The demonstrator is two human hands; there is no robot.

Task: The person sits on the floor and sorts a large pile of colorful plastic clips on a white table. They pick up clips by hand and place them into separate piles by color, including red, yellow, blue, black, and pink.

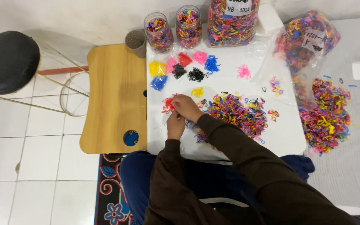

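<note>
Pinching a small bunch of red bands (167, 104), my right hand (187, 107) works at nine o'clock of the mixed pile (236, 113); my left hand (175, 125) sits just below, its grip closed, on what I cannot tell. These bands look light, soft and stretchy, likely to snag each other, so fingertips suit best. Sorted colour heaps (180, 66) lie at twelve o'clock on the counter (288, 133), jars (173, 27) beyond them, a bag (309, 37) at two o'clock.
</note>
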